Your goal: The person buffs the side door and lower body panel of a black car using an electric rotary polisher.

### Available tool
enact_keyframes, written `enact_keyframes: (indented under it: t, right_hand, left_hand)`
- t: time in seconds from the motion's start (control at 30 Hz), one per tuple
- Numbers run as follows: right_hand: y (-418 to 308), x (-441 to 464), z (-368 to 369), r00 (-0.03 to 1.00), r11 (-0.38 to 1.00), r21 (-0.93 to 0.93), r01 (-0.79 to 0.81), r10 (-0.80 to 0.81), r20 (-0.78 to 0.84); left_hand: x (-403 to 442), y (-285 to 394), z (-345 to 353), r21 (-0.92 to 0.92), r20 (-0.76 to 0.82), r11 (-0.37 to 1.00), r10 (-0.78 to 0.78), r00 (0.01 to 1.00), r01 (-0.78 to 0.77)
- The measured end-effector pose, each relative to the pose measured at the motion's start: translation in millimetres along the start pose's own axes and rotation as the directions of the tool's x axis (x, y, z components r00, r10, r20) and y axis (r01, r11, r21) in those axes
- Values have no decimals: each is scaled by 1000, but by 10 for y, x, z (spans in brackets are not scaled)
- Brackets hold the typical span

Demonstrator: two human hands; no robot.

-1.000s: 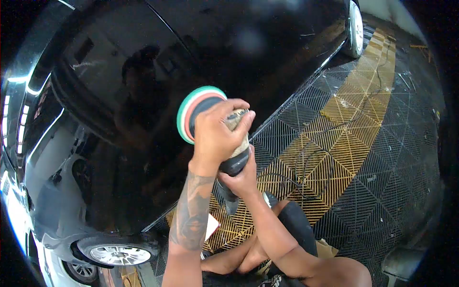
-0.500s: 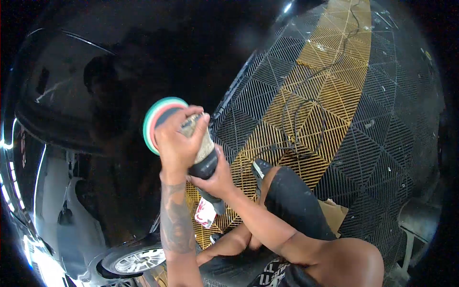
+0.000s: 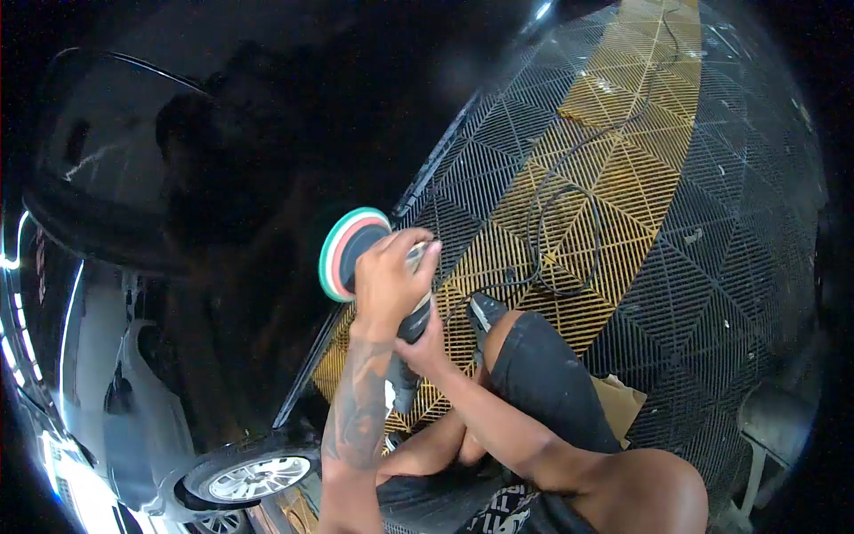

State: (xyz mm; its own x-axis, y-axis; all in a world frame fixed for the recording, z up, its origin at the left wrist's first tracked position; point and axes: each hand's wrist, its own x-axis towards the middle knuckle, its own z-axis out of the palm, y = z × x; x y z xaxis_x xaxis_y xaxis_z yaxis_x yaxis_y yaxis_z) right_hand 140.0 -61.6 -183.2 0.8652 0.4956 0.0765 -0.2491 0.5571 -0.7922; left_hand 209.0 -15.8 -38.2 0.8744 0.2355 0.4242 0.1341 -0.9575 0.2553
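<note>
Head view: gripping a polisher with both hands, near the lower edge of a black car's glossy side panel. With the left hand, wrapping closed over the machine's body right behind the round pad; with the right hand, clasping the dark part lower down. Holding the green, white and pink pad tilted toward the panel; cannot tell whether touching. To the lower left, a silver-spoked wheel. To the right, black and yellow grated floor tiles, with a dark cord looping loosely across. Beside the bent knee, cardboard lying flat; ahead of it, a dark shoe.
</note>
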Motion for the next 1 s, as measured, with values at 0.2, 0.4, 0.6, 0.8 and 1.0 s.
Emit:
enact_keyframes:
  t: [0.2,0.4,0.6,0.8,1.0]
  right_hand:
    - [-78,-155,100,993,999,24,22,-25,116]
    - [-337,250,-82,997,991,-111,80,-79,13]
    - [-331,62,84,992,977,-180,113,-101,72]
    - [-104,-394,306,963,988,-128,81,-44,266]
    - [-34,-252,144,981,994,-84,73,-56,188]
  left_hand:
    - [-257,14,-310,-14,-85,995,-100,991,99]
    - [214,49,-118,-114,-51,991,-70,996,64]
    - [-17,-8,-365,-85,-134,995,-54,990,42]
    - [-703,-97,-747,-41,-265,987,-163,950,158]
    - [-496,-85,-492,-114,-216,988,-126,968,103]
